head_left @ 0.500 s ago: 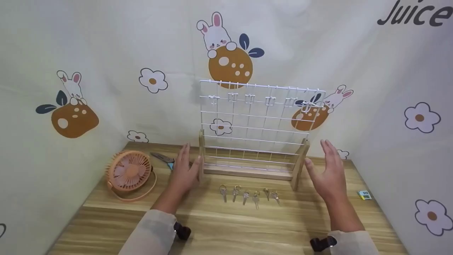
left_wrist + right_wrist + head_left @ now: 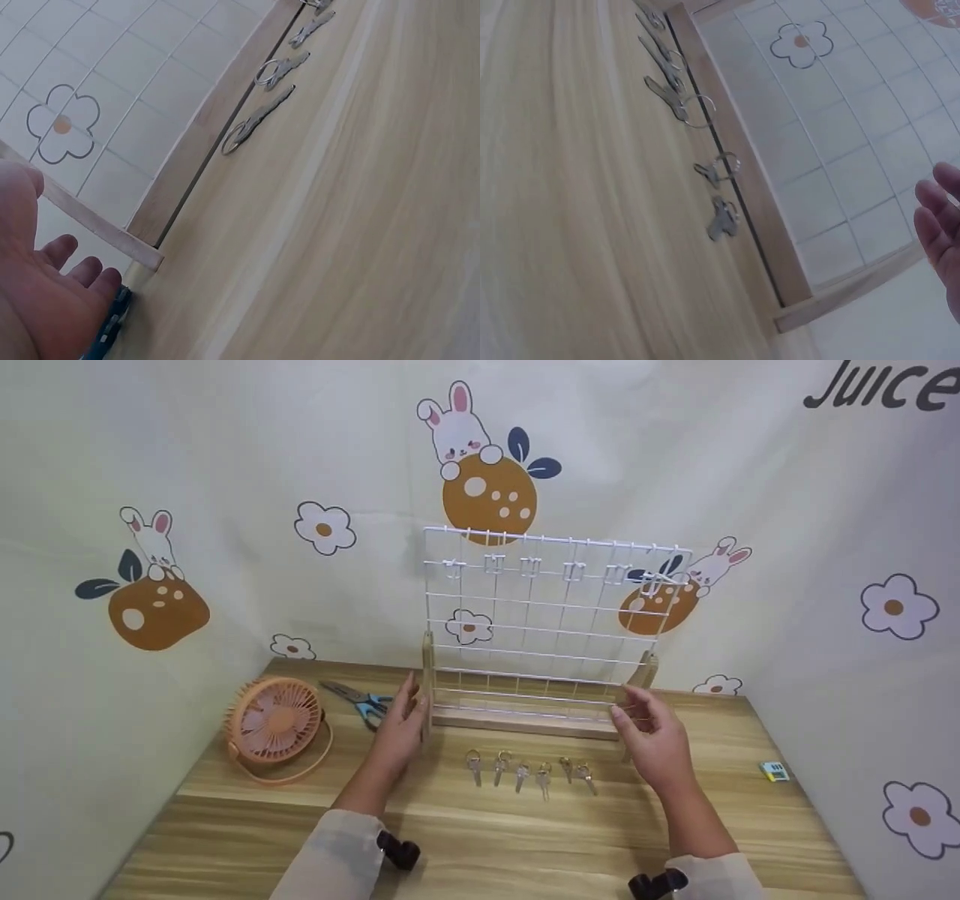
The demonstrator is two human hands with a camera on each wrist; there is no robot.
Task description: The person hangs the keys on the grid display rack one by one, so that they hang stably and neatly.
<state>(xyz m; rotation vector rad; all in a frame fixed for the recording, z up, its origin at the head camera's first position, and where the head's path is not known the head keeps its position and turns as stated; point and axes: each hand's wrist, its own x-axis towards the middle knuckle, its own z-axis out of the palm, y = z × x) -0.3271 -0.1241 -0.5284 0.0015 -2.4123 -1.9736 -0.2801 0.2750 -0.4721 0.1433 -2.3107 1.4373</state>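
Note:
A white wire grid rack (image 2: 529, 613) stands upright in a wooden base, with several small white hooks (image 2: 530, 568) along its upper part. My left hand (image 2: 401, 727) is beside the rack's left wooden post (image 2: 428, 660), its thumb overlapping the post (image 2: 105, 229) in the left wrist view and its fingers loosely bent. My right hand (image 2: 660, 739) is at the right post (image 2: 646, 669). Its fingers (image 2: 934, 217) appear apart from that post in the right wrist view. Several keys with rings (image 2: 522, 776) lie in a row on the wood in front of the base.
An orange fan (image 2: 279, 724) stands at the left of the wooden tabletop (image 2: 510, 847). Blue-handled scissors (image 2: 364, 703) lie behind my left hand. A small blue and yellow object (image 2: 773, 771) is near the right edge. Printed cloth (image 2: 360, 450) hangs around the table.
My right hand has moved inward to the rack's right post, its fingers bending more. The left hand has shifted slightly right against the left post, uncovering the scissors' handles. The keys stay put.

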